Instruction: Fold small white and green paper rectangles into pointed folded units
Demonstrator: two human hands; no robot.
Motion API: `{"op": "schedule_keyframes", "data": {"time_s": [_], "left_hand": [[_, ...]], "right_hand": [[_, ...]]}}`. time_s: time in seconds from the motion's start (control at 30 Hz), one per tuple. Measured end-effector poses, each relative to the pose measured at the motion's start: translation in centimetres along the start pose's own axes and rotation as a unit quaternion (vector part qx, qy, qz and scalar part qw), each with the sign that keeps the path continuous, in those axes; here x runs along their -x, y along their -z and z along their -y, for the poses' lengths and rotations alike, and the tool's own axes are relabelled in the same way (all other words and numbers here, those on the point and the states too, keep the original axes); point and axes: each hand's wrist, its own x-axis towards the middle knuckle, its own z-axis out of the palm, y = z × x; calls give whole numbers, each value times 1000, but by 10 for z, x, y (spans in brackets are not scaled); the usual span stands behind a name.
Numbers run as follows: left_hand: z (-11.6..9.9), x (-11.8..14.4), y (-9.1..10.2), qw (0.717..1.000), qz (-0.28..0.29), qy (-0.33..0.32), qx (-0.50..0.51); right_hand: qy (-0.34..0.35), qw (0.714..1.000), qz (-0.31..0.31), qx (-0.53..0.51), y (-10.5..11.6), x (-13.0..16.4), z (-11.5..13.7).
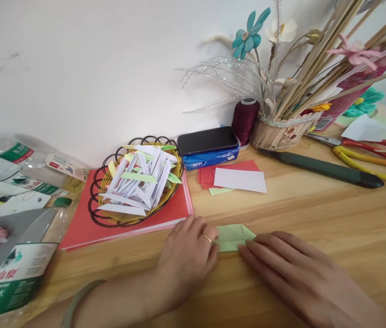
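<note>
A light green paper strip [232, 238] lies on the wooden table, its upper right corner cut off at a slant and a crease showing across it. My left hand [189, 255], with a ring on one finger, is closed on the strip's left end, fingers curled and pressed down. At the right end, my right hand [288, 269] has its long fingers held together, their tips pinching the lower right edge. The thumb of that hand is hidden. Behind the strip lie a white paper slip [241, 179] and red paper slips [206, 176].
A wire-rimmed basket [92, 205] of folded white and green paper pieces sits on red paper [77, 228]. A phone [208, 139] rests on a blue packet [210, 158]. Plastic bottles [12, 278] lie left; a dark green knife-like tool [326, 169] and scissors [377, 164] lie right.
</note>
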Motion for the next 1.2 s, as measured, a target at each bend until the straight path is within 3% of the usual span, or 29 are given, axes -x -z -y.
{"op": "schedule_keyframes", "data": {"time_s": [0.13, 0.17, 0.27, 0.33, 0.47, 0.77, 1.03, 1.2], "left_hand": [[1, 6, -9, 986, -86, -132, -60], [2, 7, -10, 982, -114, -135, -65], [1, 11, -9, 967, -122, -198, -107], [0, 14, -3, 960, -98, -226, -130], [-2, 23, 8, 959, -40, -228, -162], [-1, 32, 10, 967, -36, -187, -171], [7, 28, 11, 966, -21, -210, -151], [6, 25, 7, 960, -47, -219, -169]], "right_hand": [[17, 998, 11, 53, 6, 1, 9], [20, 998, 11, 65, 6, 2, 11], [26, 996, 20, 82, 4, 7, 13], [24, 996, 25, 82, 1, 11, 13], [11, 997, 34, 69, -1, 16, 11], [17, 995, 60, 73, 4, 23, 7], [-16, 997, 57, 39, 0, 37, -1], [-35, 997, 65, 31, 2, 41, 1]]}}
